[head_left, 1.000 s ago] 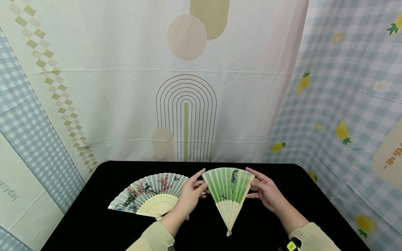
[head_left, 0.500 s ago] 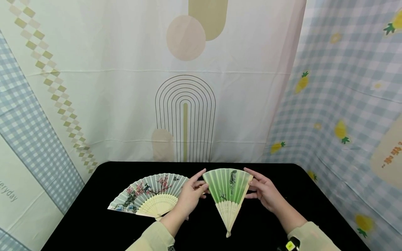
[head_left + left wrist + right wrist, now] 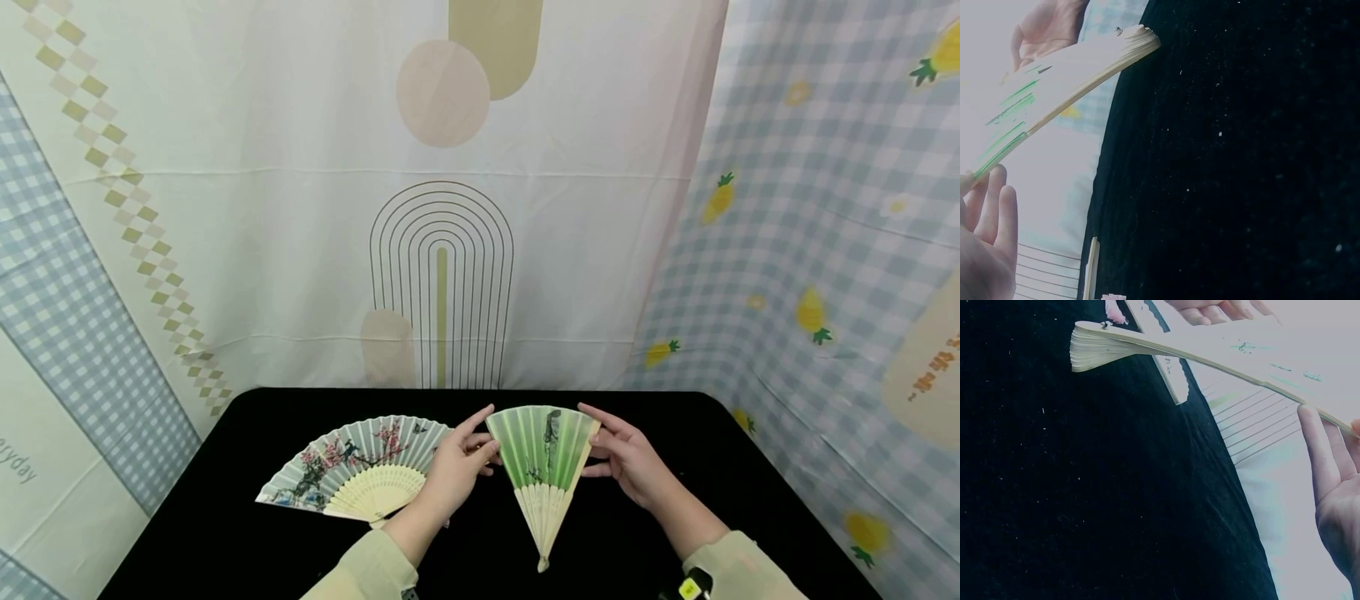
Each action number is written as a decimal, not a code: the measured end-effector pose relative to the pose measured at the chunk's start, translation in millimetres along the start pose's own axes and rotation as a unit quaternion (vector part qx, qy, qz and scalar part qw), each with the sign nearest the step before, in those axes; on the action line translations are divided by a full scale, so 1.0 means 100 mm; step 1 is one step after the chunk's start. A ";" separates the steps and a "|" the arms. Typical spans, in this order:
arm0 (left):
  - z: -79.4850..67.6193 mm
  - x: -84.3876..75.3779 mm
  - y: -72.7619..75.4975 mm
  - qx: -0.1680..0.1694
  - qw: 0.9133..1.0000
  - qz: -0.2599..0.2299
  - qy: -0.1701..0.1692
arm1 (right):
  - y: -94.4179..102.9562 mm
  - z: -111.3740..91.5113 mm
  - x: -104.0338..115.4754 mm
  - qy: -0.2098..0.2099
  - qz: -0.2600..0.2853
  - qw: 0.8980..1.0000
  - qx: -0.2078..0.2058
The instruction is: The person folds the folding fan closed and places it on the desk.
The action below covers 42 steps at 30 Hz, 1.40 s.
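Note:
Partly spread, a green folding fan (image 3: 538, 450) with pale ribs is held up between both hands, its pivot end pointing toward me. My left hand (image 3: 448, 475) pinches its left outer edge between thumb and fingers. On the opposite edge, my right hand (image 3: 637, 467) pinches the right guard stick the same way. The right wrist view shows the fan's stacked ribs (image 3: 1104, 350) from the side, above the dark cloth. A second folding fan (image 3: 352, 454), white with pink blossoms, lies spread on the table at left, partly hidden by my left hand and forearm.
A black-covered table (image 3: 600, 550) lies under the hands. Behind it hangs a pale patterned curtain (image 3: 585, 250), and a blue checked cloth (image 3: 795, 250) hangs at the right. A pink tassel (image 3: 1115, 311) shows by the second fan in the right wrist view.
The green fan's spread has narrowed a little as my right hand shifted slightly left. My left hand keeps its hold, and the blossom fan stays where it was.

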<state>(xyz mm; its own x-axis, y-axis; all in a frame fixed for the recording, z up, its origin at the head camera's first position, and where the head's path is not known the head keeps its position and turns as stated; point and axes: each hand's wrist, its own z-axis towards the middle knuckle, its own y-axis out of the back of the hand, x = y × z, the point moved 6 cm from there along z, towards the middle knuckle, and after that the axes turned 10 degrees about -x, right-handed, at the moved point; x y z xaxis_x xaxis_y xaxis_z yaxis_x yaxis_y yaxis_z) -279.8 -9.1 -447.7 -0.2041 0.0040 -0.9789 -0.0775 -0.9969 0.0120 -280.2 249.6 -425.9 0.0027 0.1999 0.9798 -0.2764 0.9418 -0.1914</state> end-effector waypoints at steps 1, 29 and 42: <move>0.00 0.00 0.00 0.000 1.000 -0.001 0.000 | -0.01 0.00 0.00 0.000 0.003 1.000 0.004; -0.01 -0.03 -0.04 0.013 1.000 -0.003 -0.005 | -0.08 -0.01 -0.06 -0.019 0.007 1.000 0.011; -0.02 -0.02 -0.07 0.020 1.000 0.001 0.009 | -0.10 -0.01 -0.07 -0.012 0.010 1.000 0.019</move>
<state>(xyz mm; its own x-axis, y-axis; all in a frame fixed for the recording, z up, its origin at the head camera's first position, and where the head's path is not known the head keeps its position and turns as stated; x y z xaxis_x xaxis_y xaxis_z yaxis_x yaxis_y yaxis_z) -276.9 -2.7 -445.9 -0.1858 0.0012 -0.9826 -0.1158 -0.9931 0.0207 -276.6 239.1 -430.7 -0.0257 0.2124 0.9768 -0.3131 0.9263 -0.2097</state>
